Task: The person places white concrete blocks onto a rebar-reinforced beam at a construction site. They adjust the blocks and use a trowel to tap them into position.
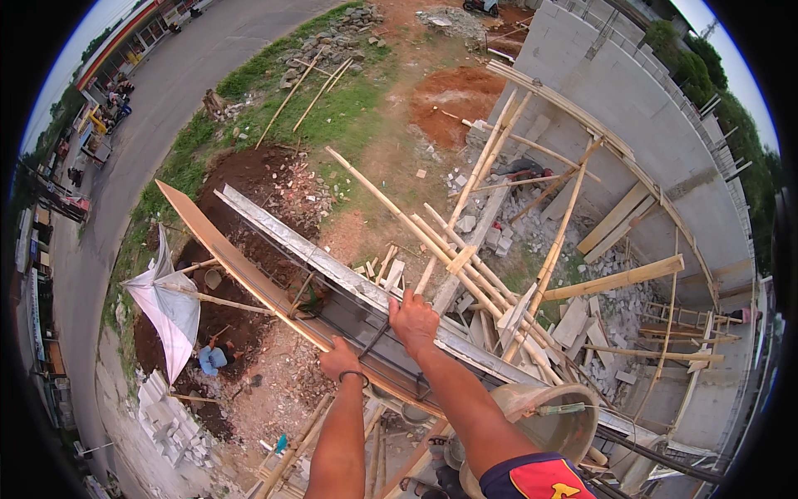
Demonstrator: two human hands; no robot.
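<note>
A long brown board [220, 243] and a grey-white board [287, 239] run side by side as two walls of a trough-like form. My left hand [341, 363] is closed over the brown board's top edge, a dark band on its wrist. Farther right, my right hand [414, 323] has its fingers bent round the edge of the grey-white board. Dark reinforcing bars [378, 337] lie between the boards, over a grey surface. By my right forearm stands a bucket [584, 416] with a tool's pale green handle [561, 409] across its rim.
Bamboo poles [391, 208] form scaffolding to the right, before a grey block wall [582, 75]. Far below, a person in blue [213, 358] is near a white cloth canopy [170, 295]. Stacked blocks [170, 424] lie lower left; a road [158, 108] curves beyond the grass.
</note>
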